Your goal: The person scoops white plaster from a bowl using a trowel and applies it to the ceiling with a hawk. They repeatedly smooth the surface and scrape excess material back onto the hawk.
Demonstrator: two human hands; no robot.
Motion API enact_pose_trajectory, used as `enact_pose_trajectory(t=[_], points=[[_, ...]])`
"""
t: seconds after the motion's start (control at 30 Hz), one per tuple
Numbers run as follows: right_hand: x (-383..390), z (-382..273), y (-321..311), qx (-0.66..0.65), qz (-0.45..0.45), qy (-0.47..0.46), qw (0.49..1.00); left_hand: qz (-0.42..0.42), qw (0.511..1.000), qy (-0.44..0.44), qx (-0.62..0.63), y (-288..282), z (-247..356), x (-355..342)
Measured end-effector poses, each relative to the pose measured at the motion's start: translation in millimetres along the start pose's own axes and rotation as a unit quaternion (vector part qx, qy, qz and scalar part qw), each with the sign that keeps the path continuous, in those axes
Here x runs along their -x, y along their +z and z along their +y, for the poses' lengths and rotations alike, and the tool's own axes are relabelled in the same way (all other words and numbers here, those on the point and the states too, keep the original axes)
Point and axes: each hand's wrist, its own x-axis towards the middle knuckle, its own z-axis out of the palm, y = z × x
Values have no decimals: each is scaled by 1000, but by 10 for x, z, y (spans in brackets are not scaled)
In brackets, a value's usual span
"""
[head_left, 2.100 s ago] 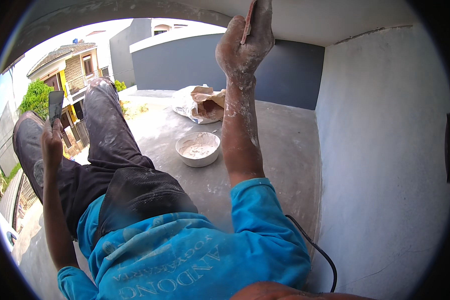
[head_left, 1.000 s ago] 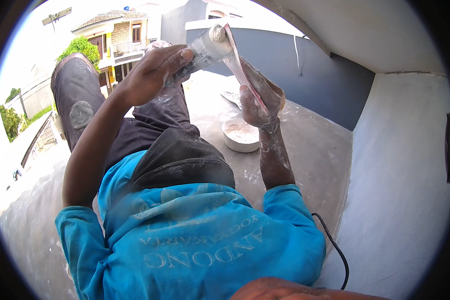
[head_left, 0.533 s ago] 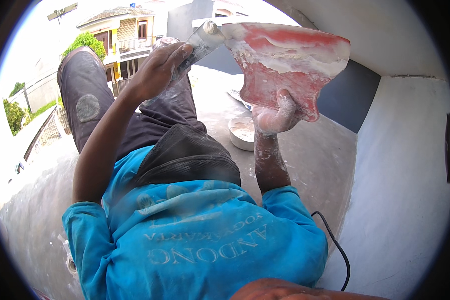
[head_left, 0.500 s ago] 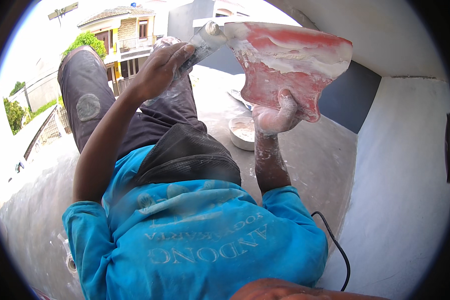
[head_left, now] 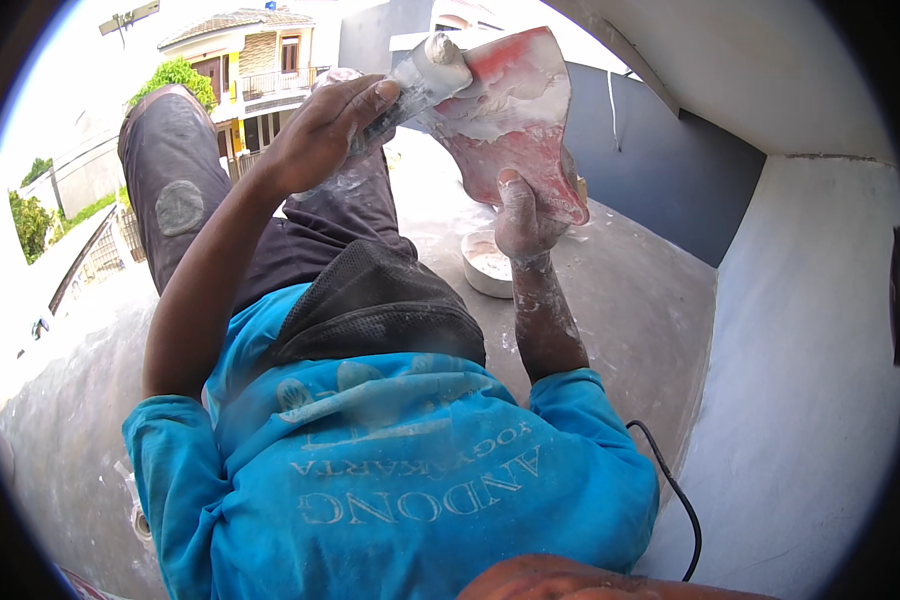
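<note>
My left hand (head_left: 330, 130) is closed around a putty knife (head_left: 407, 92), its grey blade smeared with white putty. A lump of putty (head_left: 441, 48) clings to the blade's upper edge. The blade touches or overlaps the upper left edge of a red putty board (head_left: 510, 110), which is partly coated with thick white putty. My right hand (head_left: 527, 222) grips this board from below, thumb on its front face and the other fingers mostly hidden behind. The board is tilted and turned partly edge-on. White residue covers my right hand and forearm.
Beyond my right forearm a white tub (head_left: 487, 280) with whitish material stands on the grey floor (head_left: 630, 300). A pale wall (head_left: 790, 330) rises at right, a dark grey wall (head_left: 660, 170) farther off. A black cable (head_left: 682, 500) curves beside my right shoulder. Houses (head_left: 260, 70) show outside.
My right hand has turned the board and drawn it left, so it looks narrower. The putty knife has shifted slightly right, and its blade now meets the board's edge.
</note>
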Motion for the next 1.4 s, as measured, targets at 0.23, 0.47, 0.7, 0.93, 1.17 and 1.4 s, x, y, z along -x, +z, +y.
enact_pose_trajectory(t=[0.23, 0.47, 0.7, 0.93, 1.17, 1.4], points=[[-154, -221, 244, -216, 346, 121, 905, -28, 997, -65, -39, 118, 37, 9], [0, -54, 329, 57, 54, -27, 997, -37, 999, 7, -14, 238, 9, -45], [161, 777, 238, -345, 239, 411, 809, 58, 989, 1, -135, 35, 90, -76], [11, 311, 214, -583, 47, 463, 666, 231, 895, 228, -306, -194, -667, -60], [-201, -122, 274, -619, -27, 418, 664, 224, 855, 309, -351, -204, -763, -11], [-53, 18, 261, -649, 21, 428, 629, 215, 831, 317, -404, -256, -905, -15]])
